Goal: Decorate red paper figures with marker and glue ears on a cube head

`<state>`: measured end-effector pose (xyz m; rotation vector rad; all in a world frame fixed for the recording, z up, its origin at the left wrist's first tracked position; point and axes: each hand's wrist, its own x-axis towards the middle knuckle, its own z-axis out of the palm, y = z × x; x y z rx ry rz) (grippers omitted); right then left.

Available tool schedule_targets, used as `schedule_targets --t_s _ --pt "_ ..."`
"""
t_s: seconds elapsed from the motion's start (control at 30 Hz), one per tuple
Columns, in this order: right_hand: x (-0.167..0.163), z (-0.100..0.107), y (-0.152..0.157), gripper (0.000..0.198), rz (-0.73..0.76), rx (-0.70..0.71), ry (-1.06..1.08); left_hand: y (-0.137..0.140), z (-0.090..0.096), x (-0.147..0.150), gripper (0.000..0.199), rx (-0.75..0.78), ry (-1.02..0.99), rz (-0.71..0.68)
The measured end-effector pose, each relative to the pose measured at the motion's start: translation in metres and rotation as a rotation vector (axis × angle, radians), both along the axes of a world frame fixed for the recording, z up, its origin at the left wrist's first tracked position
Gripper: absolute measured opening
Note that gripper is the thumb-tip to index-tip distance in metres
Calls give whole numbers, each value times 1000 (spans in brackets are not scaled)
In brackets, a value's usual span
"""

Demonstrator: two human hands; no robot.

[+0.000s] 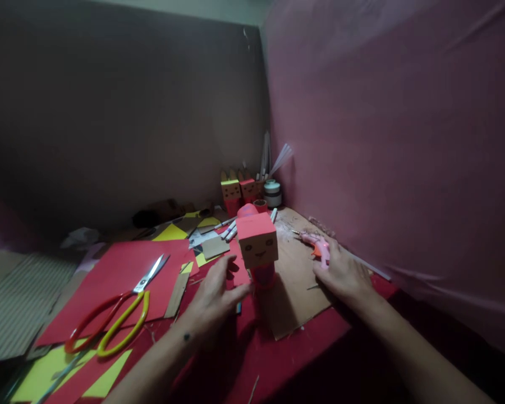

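Observation:
A box-headed paper figure (258, 249) stands upright in front of me. Its head has a red top and a drawn face, and its body is red. Just left of it is my left hand (216, 292), thumb and fingers apart, holding nothing. The thumb tip is close to the figure's base; whether they touch I cannot tell. Over on the right, my right hand (343, 272) is closed around the handle of a pink hot glue gun (320, 247) with an orange trigger. The gun's nozzle points left, and my hand hides part of its handle.
Large scissors (138, 289) with red and yellow handles lie on red paper (122, 264) at left. Cardboard (303, 280) lies beneath the figure. Markers (228, 231) and yellow scraps are scattered behind. Two similar figures (231, 193) and a jar (272, 192) stand near the walls.

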<state>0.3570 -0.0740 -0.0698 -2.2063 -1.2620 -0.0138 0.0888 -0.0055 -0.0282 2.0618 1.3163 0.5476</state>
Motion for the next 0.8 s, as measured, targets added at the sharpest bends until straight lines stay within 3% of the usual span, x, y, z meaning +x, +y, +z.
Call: schedule_targets --t_s 0.13,0.33,0.43,0.53,0.67,0.8 --pt "12 -6 2 49 -74 140 232 2 -12 24 67 -21 -166 -94" --pt "14 -17 -11 64 -36 376 659 5 -28 35 68 -75 -314 -121" --pt "9 -17 -21 61 107 518 1156 5 -31 37 68 -60 -331 -117" --pt "5 -16 -30 45 329 526 1536 6 -34 40 72 -44 -338 -107" --pt "-1 -13 -36 31 477 522 1713 7 -39 45 70 -35 -357 -92" --pt "-3 -2 -41 34 524 573 1645 6 -41 47 58 -34 -376 -81"
